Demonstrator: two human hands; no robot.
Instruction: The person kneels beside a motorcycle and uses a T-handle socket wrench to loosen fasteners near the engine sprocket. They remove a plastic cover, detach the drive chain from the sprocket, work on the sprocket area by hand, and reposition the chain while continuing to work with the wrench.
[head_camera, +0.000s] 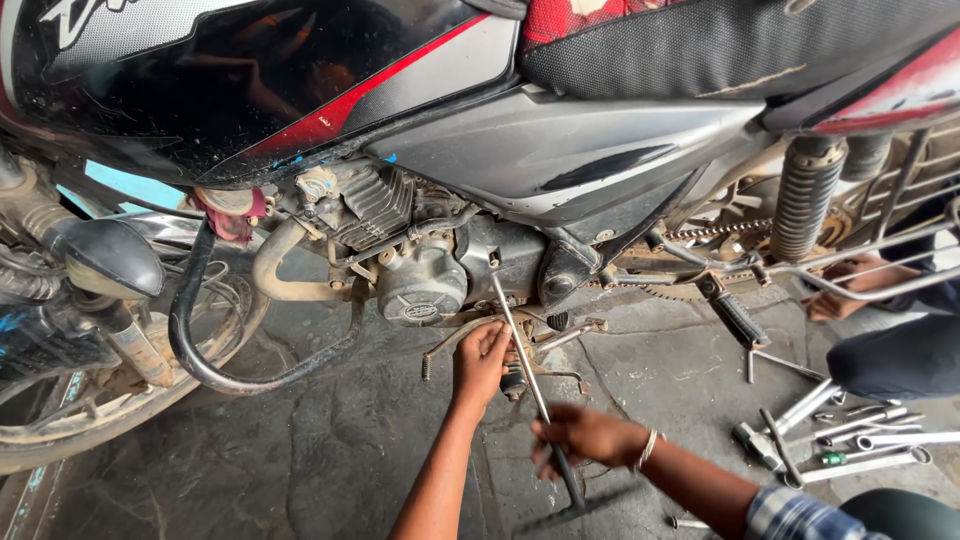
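Note:
A black, red and grey motorcycle (560, 150) stands side-on in front of me, its engine (420, 280) at the middle. A long metal rod tool (518, 345) with a dark handle slants from the engine's lower right side down toward me. My right hand (585, 435), a bangle on its wrist, is closed around the rod near the handle. My left hand (480, 360) reaches under the engine just left of the rod, fingers curled on a metal part by the footrest bracket (570, 335); what exactly it grips is hidden.
Several spanners and a hammer (850, 440) lie on the stone floor at the right. Another person's hand (850, 285) and dark-clothed knee (900, 360) are by the rear wheel and chain. The front wheel (90, 420) and curved crash guard (210, 360) sit at the left.

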